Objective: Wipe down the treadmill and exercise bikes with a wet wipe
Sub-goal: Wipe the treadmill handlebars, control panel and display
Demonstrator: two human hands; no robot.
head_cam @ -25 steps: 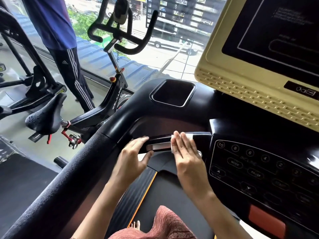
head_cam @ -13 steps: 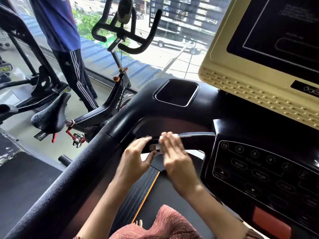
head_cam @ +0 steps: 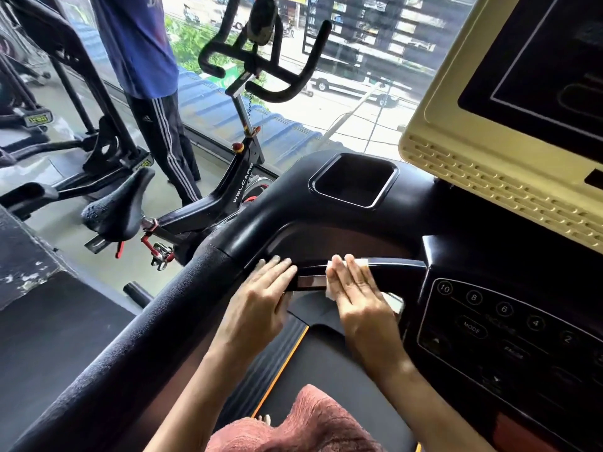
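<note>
Pressing a white wet wipe [head_cam: 330, 288] flat onto the glossy treadmill grip bar [head_cam: 398, 267], right hand [head_cam: 362, 301] with fingers straight and together, wipe mostly under the palm, edges showing at fingertips and possibly beside the wrist, left hand [head_cam: 261, 298] resting straight-fingered on the bar's left end

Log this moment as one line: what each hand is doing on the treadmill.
phase: wiping treadmill | right hand: flat, pressing wet wipe on grip bar | left hand: resting on bar's left end | exercise bike: not touched

WELCARE marks the exercise bike frame [head_cam: 243, 184]; the treadmill keypad [head_cam: 509, 327] shows 10, 8, 6, 4, MODE.
</note>
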